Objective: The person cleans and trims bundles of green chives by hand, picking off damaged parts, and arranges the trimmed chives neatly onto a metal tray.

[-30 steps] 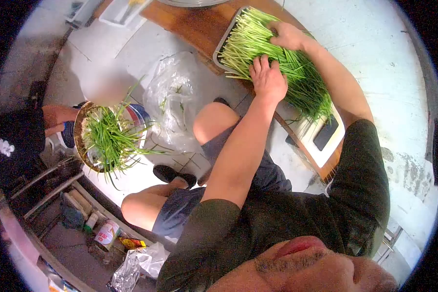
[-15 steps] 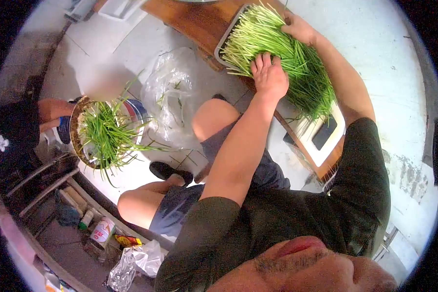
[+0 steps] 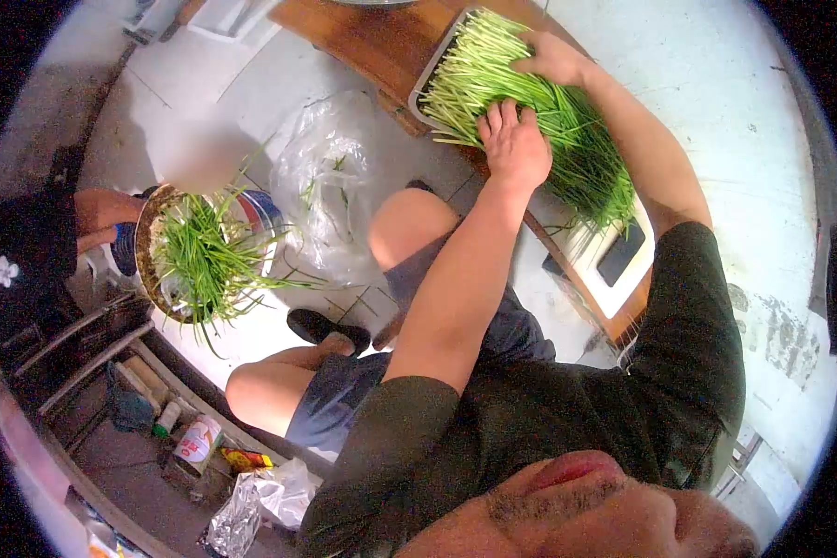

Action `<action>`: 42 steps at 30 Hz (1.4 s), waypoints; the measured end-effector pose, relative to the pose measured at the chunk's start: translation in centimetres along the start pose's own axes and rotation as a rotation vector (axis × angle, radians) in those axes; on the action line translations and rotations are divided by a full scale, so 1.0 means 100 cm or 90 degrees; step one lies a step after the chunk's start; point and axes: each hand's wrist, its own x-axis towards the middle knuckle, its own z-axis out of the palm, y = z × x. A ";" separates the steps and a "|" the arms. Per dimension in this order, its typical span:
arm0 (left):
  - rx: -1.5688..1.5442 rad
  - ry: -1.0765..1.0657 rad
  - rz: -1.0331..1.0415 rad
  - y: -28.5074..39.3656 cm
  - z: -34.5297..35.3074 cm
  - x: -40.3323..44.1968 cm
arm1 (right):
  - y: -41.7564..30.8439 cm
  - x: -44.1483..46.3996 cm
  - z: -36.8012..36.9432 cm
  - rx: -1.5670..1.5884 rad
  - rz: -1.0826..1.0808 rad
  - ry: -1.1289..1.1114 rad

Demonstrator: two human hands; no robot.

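Chives, long-stemmed bundle: heaped in a grey-rimmed tray on the wooden bench, one o'clock in view. Long axis runs ten to four; pale stem ends at ten, dark leaf tips at four, over a white board with a black phone on it.

Left hand: palm down on the bundle's near side, fingers spread, tips sunk among stems. Cannot tell whether it grasps any or only presses. Stem ends lie between ten and eleven from it.

Right hand: one o'clock from the left, on the far edge, fingers bent over the stems; grip underneath hidden. Stem ends lie toward nine to ten from it. Left is nearer the closest ends; both hands lie across the axis, bundle between them.

Between eight and nine from the left hand: clear plastic bag with loose leaves, then a round basin of looser greens, a co-worker's arm beside it.
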 end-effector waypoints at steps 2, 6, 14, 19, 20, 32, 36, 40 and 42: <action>0.002 0.005 0.001 0.000 0.000 0.000 | 0.008 0.003 -0.002 0.041 -0.001 -0.010; -0.003 0.012 0.003 -0.001 0.002 0.001 | 0.035 0.001 -0.004 0.227 -0.044 0.044; 0.017 0.034 0.015 0.001 0.004 0.002 | 0.051 -0.006 -0.011 0.450 -0.007 0.002; 0.030 0.028 0.015 0.002 0.003 0.002 | 0.034 -0.012 -0.013 0.453 -0.002 0.021; 0.036 0.036 0.025 0.002 0.002 0.002 | 0.030 -0.015 -0.014 0.450 0.014 0.024; 0.271 -0.126 0.196 -0.002 0.001 0.072 | 0.031 -0.038 -0.032 0.371 -0.009 0.116; 0.345 -0.176 0.186 -0.018 0.019 0.066 | 0.001 -0.064 -0.068 0.488 0.087 0.162; 0.321 -0.128 0.214 -0.024 0.022 0.065 | 0.013 -0.101 -0.111 0.375 0.131 0.341; 0.300 -0.117 0.220 -0.026 0.026 0.063 | 0.028 -0.125 -0.127 0.459 0.089 0.444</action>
